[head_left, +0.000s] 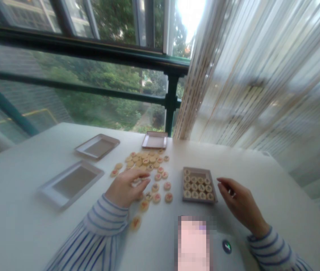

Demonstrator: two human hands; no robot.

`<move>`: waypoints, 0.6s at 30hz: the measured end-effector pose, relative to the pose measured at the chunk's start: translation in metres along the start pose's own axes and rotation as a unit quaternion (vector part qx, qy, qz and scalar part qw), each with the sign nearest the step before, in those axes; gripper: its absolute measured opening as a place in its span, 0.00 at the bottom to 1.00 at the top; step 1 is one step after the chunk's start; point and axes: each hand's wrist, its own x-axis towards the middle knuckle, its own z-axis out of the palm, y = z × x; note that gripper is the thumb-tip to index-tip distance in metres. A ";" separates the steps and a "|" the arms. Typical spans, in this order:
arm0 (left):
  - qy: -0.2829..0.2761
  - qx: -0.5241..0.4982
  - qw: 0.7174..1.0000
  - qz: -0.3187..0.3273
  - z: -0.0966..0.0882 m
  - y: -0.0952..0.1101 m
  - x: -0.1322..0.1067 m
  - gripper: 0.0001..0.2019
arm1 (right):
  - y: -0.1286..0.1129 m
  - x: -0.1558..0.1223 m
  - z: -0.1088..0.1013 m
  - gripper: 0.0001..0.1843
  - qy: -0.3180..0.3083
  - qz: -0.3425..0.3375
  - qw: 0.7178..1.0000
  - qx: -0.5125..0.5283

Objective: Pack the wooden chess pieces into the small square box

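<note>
My left hand [130, 185] is over the near left part of a loose spread of round wooden discs [145, 160]. Its thumb and forefinger are apart, and I see no disc between them; the curled fingers beneath are partly hidden. The discs carry red or dark marks, and some are blank. Just right of a small square tray [214, 188] is my right hand [237, 201], its fingers extended and its thumb close to the forefinger, with nothing visible between. Rows of discs with dark marks [202, 195] fill most of that tray, leaving a gap along its back.
Two shallow trays [63, 205] [117, 142] lie on the left of the white table [15, 195], and another tray [154, 148] sits at the back. A phone-like object [193, 244], pixelated, and a pale item with a round dark badge [227, 246] are in front. A string curtain [205, 75] hangs behind.
</note>
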 end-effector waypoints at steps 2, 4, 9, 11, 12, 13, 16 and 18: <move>-0.015 0.006 1.000 0.022 0.002 -0.007 -0.005 0.10 | -0.010 0.003 -0.003 0.15 -0.001 -0.019 1.000 -0.008; -0.029 0.025 0.998 0.046 0.003 -0.012 -0.009 0.10 | -0.023 0.007 -0.004 0.13 -0.013 -0.041 0.999 -0.011; -0.064 0.090 0.993 0.036 0.003 -0.006 -0.018 0.08 | -0.056 0.018 0.000 0.11 -0.061 -0.111 0.991 -0.032; -0.081 0.092 0.992 0.021 0.004 0.001 -0.019 0.08 | -0.067 0.021 0.004 0.11 -0.076 -0.138 0.986 -0.045; -0.089 0.091 0.992 0.016 0.005 0.005 -0.020 0.08 | -0.072 0.023 0.006 0.12 -0.087 -0.150 0.983 -0.052; -0.095 0.091 0.991 0.012 0.006 0.008 -0.021 0.07 | -0.077 0.024 0.008 0.12 -0.091 -0.161 0.981 -0.059; -0.099 0.110 0.989 0.008 0.011 0.017 -0.023 0.08 | -0.088 0.027 0.015 0.11 -0.111 -0.179 0.975 -0.075; -0.095 0.125 0.988 0.007 0.014 0.021 -0.024 0.08 | -0.094 0.028 0.020 0.11 -0.127 -0.187 0.970 -0.085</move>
